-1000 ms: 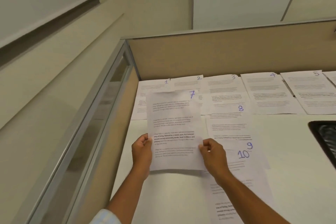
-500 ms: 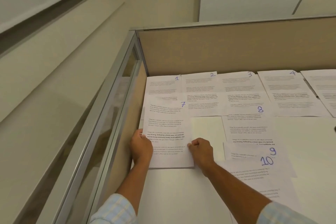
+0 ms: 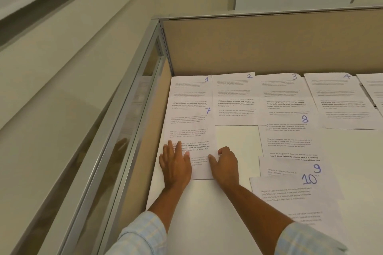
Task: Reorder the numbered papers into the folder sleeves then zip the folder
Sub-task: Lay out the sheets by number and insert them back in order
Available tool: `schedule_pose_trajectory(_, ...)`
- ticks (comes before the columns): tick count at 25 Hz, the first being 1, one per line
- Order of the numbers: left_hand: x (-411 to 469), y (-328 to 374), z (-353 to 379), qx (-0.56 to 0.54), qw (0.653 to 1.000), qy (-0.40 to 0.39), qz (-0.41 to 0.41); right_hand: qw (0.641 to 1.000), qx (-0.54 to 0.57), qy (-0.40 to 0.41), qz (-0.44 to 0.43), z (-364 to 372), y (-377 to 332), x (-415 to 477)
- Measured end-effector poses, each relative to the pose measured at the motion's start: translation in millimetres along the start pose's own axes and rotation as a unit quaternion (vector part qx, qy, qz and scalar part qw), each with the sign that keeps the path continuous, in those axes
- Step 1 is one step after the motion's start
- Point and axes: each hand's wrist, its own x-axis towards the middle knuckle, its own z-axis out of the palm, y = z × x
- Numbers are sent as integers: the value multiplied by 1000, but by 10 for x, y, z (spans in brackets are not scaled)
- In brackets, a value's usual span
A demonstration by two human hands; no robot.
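Note:
Paper 7 (image 3: pixel 191 128) lies flat on the white desk, overlapping the lower part of paper 1 (image 3: pixel 189 90). My left hand (image 3: pixel 175 163) rests palm down on its lower left part, fingers spread. My right hand (image 3: pixel 224 164) pinches its lower right edge. Papers 2 (image 3: pixel 235 99), 3 (image 3: pixel 284 95) and 4 (image 3: pixel 339 99) run in a row along the back panel. Paper 8 (image 3: pixel 290 136) lies below paper 3, with papers 9 (image 3: pixel 290 168) and 10 (image 3: pixel 294 194) overlapping below it. The folder is out of view.
A beige partition (image 3: pixel 259 47) closes the back of the desk and a glass-and-metal partition (image 3: pixel 132 109) closes its left side. Another sheet (image 3: pixel 373 91) shows at the far right edge. Bare white desk (image 3: pixel 207 213) lies between my forearms.
Paper 7 has come down from being held up in both hands to lying flat at the desk's left, below paper 1. My left hand has flattened onto it. The view has turned left.

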Motion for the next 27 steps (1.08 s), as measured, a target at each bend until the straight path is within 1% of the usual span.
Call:
schedule_pose_trajectory(2,-70,-5,43,39,999,4,28,1000,-9,-3,-6,-5,5,-48)
schedule_pose_trajectory(5,-179,-44,119,63,996,20,52,1000,-24,-11,-14,-25,38,-105)
schedule_pose_trajectory(7,-249,-37,165,78,995,15,67,999,-31,-13,-25,-57,81,-140)
schedule_pose_trajectory(12,-381,12,214,94,993,-1,73,997,-48,-23,-52,-85,163,-189)
schedule_pose_trajectory(19,-459,-3,178,111,990,9,89,995,-37,-62,-74,-181,226,-189)
schedule_pose_trajectory(23,-549,232,190,107,990,14,89,993,-27,-68,-96,-383,396,-162)
schedule_pose_trajectory(27,-637,613,254,105,988,8,109,990,-33,-40,-132,-772,692,-81)
